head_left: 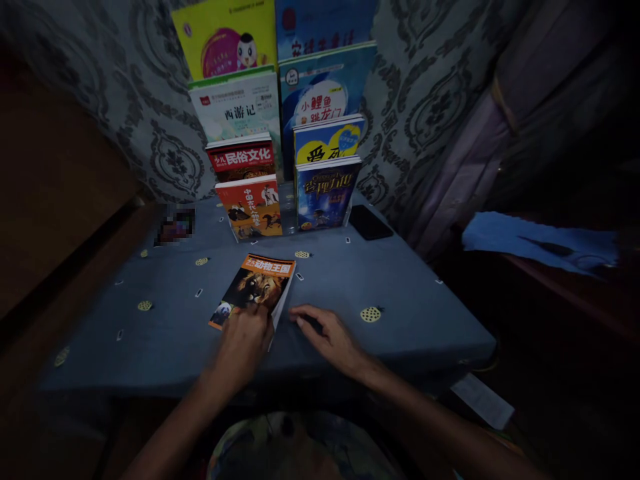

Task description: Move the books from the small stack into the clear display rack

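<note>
A book (260,283) with an orange top band and a lion on its cover lies at a slant on the table. My left hand (247,333) is on its lower edge, fingers curled over the cover; the thumb side is hard to make out. White page edges show along the book's right side. Just right of the book, my right hand (330,337) hovers or rests near the cloth, its thumb and index finger apart and nothing between them. Behind stand two columns of upright books, with an orange-red book (253,210) in front on the left and a dark blue book (327,193) in front on the right.
A blue cloth with pineapple prints covers the table (165,353). A black phone-like slab (370,222) lies right of the books, and a blurred-out item (175,225) at the far left. Patterned curtains (415,87) hang behind. Blue fabric (540,243) lies off to the right.
</note>
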The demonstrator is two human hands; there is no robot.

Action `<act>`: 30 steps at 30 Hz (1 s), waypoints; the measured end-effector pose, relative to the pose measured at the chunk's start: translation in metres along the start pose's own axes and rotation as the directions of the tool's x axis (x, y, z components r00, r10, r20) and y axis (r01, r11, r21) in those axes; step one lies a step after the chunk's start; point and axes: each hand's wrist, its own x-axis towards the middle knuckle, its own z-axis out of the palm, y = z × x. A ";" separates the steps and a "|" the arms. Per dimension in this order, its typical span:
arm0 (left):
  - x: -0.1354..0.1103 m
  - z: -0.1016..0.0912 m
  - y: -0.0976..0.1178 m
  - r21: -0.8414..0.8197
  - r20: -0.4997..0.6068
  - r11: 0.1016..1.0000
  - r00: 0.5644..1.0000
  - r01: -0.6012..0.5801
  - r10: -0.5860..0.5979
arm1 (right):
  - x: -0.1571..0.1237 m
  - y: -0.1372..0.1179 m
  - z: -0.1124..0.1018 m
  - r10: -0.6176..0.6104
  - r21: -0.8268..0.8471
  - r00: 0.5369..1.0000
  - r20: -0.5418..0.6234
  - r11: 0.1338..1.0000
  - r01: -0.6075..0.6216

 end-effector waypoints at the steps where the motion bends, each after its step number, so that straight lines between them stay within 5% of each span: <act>1: -0.001 0.001 0.001 0.017 0.001 1.000 1.000 -0.010 0.010 | 0.002 0.001 0.002 -0.020 -0.015 1.000 -0.013 1.000 0.020; 5: 0.003 0.002 -0.011 0.024 -0.057 0.999 0.998 -0.029 0.031 | 0.009 0.003 0.008 -0.086 -0.098 0.996 -0.023 0.992 0.084; 10: 0.028 0.010 -0.049 0.052 -0.166 0.987 0.976 0.151 -0.140 | 0.017 0.000 0.011 -0.112 -0.178 0.994 -0.017 0.978 0.108; 14: 0.052 0.027 -0.075 -0.256 -0.152 0.941 0.952 0.224 -0.267 | 0.020 0.002 0.013 -0.123 -0.186 0.991 -0.059 0.976 0.110; 17: 0.066 0.037 -0.094 -0.730 -0.095 0.653 0.916 0.201 -0.389 | 0.022 0.007 0.015 -0.093 -0.158 0.991 -0.099 0.984 0.076; 19: 0.072 0.039 -0.102 -0.872 -0.037 0.460 0.914 0.168 -0.404 | 0.025 0.012 0.017 -0.042 -0.124 0.991 -0.128 0.992 0.026; 25: 0.068 0.024 -0.092 -0.984 -0.073 0.177 0.908 0.001 -0.413 | 0.051 0.019 0.025 0.122 0.074 0.958 -0.258 0.992 -0.106; 28: 0.061 0.012 -0.076 -0.988 -0.114 -0.049 0.912 -0.145 -0.395 | 0.079 0.004 0.027 0.198 0.276 0.908 -0.370 0.956 -0.096; 30: 0.059 0.006 -0.066 -0.970 -0.151 -0.111 0.900 -0.214 -0.409 | 0.097 -0.011 0.026 0.260 0.439 0.874 -0.410 0.897 -0.061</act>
